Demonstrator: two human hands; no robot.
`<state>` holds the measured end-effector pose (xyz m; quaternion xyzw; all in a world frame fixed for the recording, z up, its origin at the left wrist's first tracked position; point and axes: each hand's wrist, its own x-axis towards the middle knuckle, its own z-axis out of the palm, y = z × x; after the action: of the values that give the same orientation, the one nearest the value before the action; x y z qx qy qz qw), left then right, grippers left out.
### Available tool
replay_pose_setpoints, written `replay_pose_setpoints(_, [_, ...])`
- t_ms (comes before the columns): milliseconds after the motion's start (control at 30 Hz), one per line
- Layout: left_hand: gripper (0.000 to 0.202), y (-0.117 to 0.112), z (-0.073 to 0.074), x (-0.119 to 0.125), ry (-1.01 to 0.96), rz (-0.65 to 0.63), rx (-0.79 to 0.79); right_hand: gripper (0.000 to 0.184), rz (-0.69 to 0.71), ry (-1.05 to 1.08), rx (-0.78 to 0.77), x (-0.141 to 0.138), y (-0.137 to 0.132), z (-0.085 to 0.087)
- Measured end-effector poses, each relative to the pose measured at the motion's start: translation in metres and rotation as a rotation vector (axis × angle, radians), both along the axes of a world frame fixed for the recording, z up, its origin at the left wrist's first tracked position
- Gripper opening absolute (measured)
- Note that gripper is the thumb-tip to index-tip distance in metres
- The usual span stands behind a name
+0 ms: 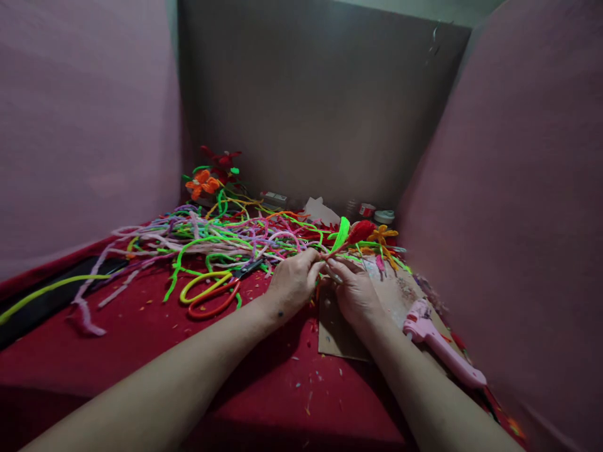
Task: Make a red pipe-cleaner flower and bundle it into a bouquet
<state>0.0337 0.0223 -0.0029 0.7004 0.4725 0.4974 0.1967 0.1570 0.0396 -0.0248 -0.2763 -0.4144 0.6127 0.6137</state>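
My left hand (293, 282) and my right hand (354, 290) meet over the red cloth (141, 351), fingers pinched together on the stem of a pipe-cleaner flower (358, 231) with a red head and a bright green leaf (342, 233). The flower sticks up and away from my fingertips. Both hands hover above a piece of cardboard (335, 336).
A tangle of coloured pipe cleaners (211, 235) covers the cloth's far left. Scissors with yellow and orange handles (213, 292) lie near my left hand. A pink glue gun (440, 342) rests at right. Finished flowers (205, 182) stand at the back, with small jars (384, 216). Pink and brown panels enclose the space.
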Motion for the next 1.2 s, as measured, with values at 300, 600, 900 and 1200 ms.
replay_pose_setpoints(300, [0.016,0.004,0.006,-0.002,-0.461,-0.314,-0.383,0.013,0.106,-0.064,0.065,0.005,-0.003,0.011])
replay_pose_setpoints(600, [0.016,0.006,0.005,-0.013,-0.694,-0.621,-0.674,0.014,0.176,-0.013,0.030,0.004,-0.002,0.013])
replay_pose_setpoints(900, [0.015,0.003,-0.002,-0.001,-0.198,-0.236,-0.224,0.010,-0.022,-0.133,0.163,0.000,-0.003,0.008])
replay_pose_setpoints(1200, [0.016,0.001,-0.009,-0.004,0.253,-0.017,0.136,0.009,-0.123,-0.269,0.201,-0.002,-0.011,0.012])
